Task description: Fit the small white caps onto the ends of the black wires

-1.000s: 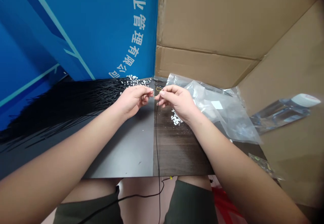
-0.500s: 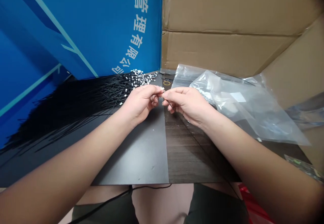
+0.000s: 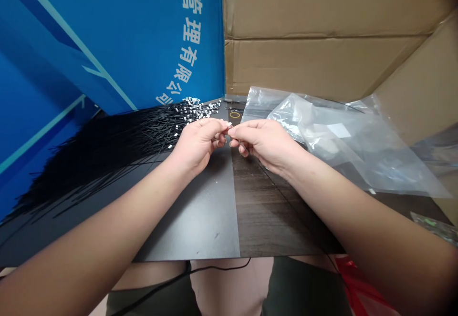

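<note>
My left hand [image 3: 198, 140] and my right hand [image 3: 263, 143] meet fingertip to fingertip above the dark table [image 3: 211, 216]. Between the pinched fingers sits a tiny white piece [image 3: 229, 125]; my left hand pinches it. My right hand is closed in a pinch too, apparently on a thin black wire, most of it hidden under the hand. A big heap of black wires [image 3: 107, 144] with small white ends [image 3: 195, 107] spreads over the table's left side, just behind my left hand.
Crumpled clear plastic bags [image 3: 343, 144] lie to the right of my hands. A yellow rubber band [image 3: 234, 114] lies at the back. Blue board [image 3: 107, 44] and cardboard walls [image 3: 315, 35] close the back and right. A black cable [image 3: 214, 268] crosses my lap below the table edge.
The black wire that hung from my right hand over the table edge a second ago no longer shows there. The loose white pieces beside my right hand are out of sight. Both hands stay pinched together.
</note>
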A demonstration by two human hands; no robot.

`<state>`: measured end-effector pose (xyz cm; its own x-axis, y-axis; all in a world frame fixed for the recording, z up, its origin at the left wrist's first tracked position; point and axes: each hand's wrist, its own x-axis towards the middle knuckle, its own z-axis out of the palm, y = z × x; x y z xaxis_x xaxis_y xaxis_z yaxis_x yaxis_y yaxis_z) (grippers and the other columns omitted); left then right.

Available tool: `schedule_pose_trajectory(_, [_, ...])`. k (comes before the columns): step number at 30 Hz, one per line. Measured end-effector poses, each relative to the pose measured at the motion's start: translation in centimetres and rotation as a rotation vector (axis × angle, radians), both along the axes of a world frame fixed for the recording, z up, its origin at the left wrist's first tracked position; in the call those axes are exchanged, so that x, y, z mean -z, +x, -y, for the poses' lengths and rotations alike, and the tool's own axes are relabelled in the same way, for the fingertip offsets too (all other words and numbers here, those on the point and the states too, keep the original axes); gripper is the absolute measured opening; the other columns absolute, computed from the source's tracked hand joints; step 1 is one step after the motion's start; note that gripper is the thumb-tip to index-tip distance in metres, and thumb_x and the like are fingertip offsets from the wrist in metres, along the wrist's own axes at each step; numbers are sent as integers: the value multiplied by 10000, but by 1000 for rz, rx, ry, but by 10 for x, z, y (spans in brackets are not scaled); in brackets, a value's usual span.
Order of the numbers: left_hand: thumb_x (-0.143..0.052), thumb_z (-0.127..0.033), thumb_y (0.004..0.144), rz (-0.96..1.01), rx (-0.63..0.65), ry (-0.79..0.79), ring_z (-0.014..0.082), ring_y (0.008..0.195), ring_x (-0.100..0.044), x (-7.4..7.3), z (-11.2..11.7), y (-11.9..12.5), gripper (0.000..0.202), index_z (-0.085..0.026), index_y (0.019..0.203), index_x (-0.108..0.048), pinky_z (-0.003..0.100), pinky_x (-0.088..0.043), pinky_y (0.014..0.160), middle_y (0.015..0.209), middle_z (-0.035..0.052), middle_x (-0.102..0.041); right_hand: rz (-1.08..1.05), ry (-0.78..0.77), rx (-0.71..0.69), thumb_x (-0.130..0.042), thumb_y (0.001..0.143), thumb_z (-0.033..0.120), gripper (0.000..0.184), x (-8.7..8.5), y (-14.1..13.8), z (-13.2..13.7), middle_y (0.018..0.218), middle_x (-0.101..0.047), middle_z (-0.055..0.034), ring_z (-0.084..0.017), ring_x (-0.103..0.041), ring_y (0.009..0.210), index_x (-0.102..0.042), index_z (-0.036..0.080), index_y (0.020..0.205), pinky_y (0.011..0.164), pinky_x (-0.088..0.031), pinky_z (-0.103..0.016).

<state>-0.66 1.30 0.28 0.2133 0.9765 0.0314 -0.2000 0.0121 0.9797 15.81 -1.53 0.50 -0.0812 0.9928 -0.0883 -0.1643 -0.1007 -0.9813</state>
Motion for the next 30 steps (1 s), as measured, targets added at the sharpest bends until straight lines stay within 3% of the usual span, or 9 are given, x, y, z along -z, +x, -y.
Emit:
schedule_pose_trajectory(15, [-844, -231, 714, 9, -13, 44, 111, 678, -598, 3, -1, 0, 99, -151, 750, -797, 247, -496, 658, 766, 30, -713, -9, -32, 12, -797, 784, 205, 112, -1, -1, 2, 702, -709, -41, -83, -541, 545, -751, 148, 698, 470, -414, -215])
schedule_pose_trajectory(30, [-845, -248, 708, -6, -32, 47, 118, 672, -588, 3, -1, 2, 119, -153, 733, -778, 269, -498, 672, 734, 22, -689, 85, 50, 52, -786, 780, 202, 114, -7, -1, 6, 684, -718, -26, -74, -542, 548, -751, 146, 687, 517, -430, -215])
